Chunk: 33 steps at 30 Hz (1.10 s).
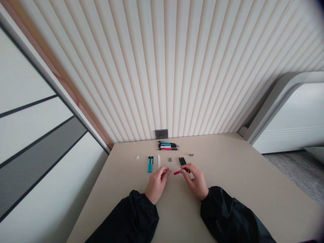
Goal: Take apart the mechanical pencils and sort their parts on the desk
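My right hand (196, 180) pinches a red pen barrel (178, 172) by its dark end, and the red end points left. Across a small gap, my left hand (156, 185) has its fingertips pressed together; whatever they hold, if anything, is too small to make out. Just beyond the right hand lie several black pen grips (182, 161). Two blue pen barrels (150, 164) with black ends and some thin white refills (159, 161) rest beyond the left hand. Small metal springs (170, 159) sit between these groups.
Farther back, several assembled pens (167, 145) lie in a pile near the ribbed wall (174, 67). Tiny white pieces (137, 157) are at the left, small metal tips (191, 155) at the right. A black socket plate (161, 134) is at the table's (121, 189) back edge.
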### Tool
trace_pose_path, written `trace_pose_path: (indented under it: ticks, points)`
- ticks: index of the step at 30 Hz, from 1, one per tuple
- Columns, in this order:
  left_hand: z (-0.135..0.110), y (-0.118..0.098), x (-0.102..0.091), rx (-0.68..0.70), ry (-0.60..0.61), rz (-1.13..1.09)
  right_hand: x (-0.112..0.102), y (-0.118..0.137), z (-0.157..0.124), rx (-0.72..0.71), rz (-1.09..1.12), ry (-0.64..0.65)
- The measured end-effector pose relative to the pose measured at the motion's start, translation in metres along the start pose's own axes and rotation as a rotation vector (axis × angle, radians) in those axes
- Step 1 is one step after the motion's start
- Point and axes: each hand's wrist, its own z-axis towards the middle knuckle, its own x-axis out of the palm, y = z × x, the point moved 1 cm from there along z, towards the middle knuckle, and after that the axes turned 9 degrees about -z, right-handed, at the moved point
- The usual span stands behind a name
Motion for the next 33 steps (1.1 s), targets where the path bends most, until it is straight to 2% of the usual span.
trace_pose_path:
  ticks: [4,9,13,17,23,33]
  points:
    - [0.011,0.015,-0.038,-0.003,-0.179,0.189,0.002,-0.001,-0.003,-0.003,0.014,0.031]
    - [0.023,0.049,-0.096,-0.054,-0.398,0.397,0.001,0.0,-0.003,-0.022,0.004,0.042]
    - [0.029,0.071,-0.125,-0.072,-0.431,0.503,0.002,-0.001,-0.002,-0.005,-0.01,0.052]
    - [0.035,0.083,-0.134,-0.131,-0.381,0.561,0.005,-0.005,-0.004,0.048,-0.011,0.065]
    - [0.042,0.093,-0.133,-0.164,-0.341,0.597,0.007,-0.007,-0.006,0.059,-0.023,0.1]
    - [0.037,0.091,-0.132,-0.182,-0.331,0.646,0.004,-0.006,-0.005,0.04,-0.025,0.108]
